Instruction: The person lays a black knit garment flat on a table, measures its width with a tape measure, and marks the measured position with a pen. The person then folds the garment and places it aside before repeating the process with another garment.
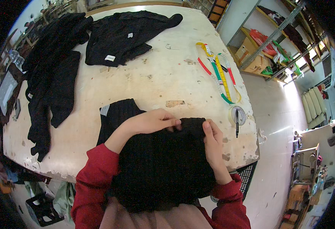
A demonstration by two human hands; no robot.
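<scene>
A black knit garment [163, 164] hangs over the near edge of the table, its upper part raised between my hands. My left hand [156, 121] pinches the garment's top edge near the middle, thumb over the cloth. At the top right corner, my right hand [213, 141] grips the same edge between thumb and fingers. Another black part [117, 110] with a pale patch at its corner lies on the table beyond my left wrist; whether it belongs to the same garment I cannot tell.
More black garments [52, 65] lie at the far left, one [117, 36] with white labels. At the right are a multicoloured tape measure [223, 78], a tape roll [233, 114] and a black pen [237, 124]. Shelves [257, 49] stand beyond the table [163, 84]; a black stool [43, 210] is lower left.
</scene>
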